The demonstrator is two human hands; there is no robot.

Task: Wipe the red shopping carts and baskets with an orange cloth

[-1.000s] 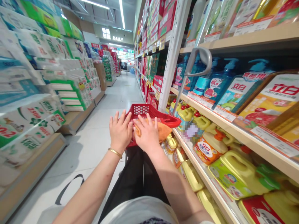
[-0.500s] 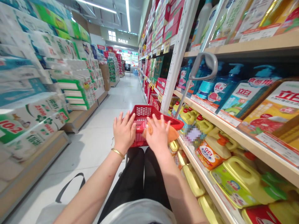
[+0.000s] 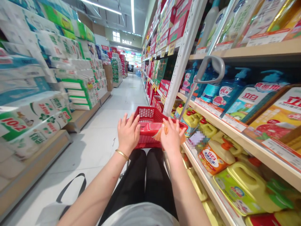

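My left hand [image 3: 128,133] lies palm down at the left end of the near rim of a red shopping basket [image 3: 148,127]. Its fingers are spread, and a gold bangle circles the wrist. At the rim's right side is my right hand [image 3: 170,135], fingers apart, over a thin, limp orange piece [image 3: 157,134] like a cloth or bag. Part of that orange piece is hidden under the palm; whether the fingers pinch it is not visible. The basket's perforated far wall shows beyond the hands. A grey pull handle [image 3: 221,70] rises on a metal rod at its right.
Close on the right, shelves hold yellow detergent jugs [image 3: 249,185] and blue pump bottles [image 3: 240,84]. Packs of tissue [image 3: 35,116] are stacked along the left. A pale aisle floor [image 3: 94,138] runs ahead. A grey bag [image 3: 51,213] is at lower left, beside my black-trousered legs.
My right hand has moved right along the rim, and the orange piece has shifted right with it, baring more red rim between the hands. My left hand has moved slightly right.
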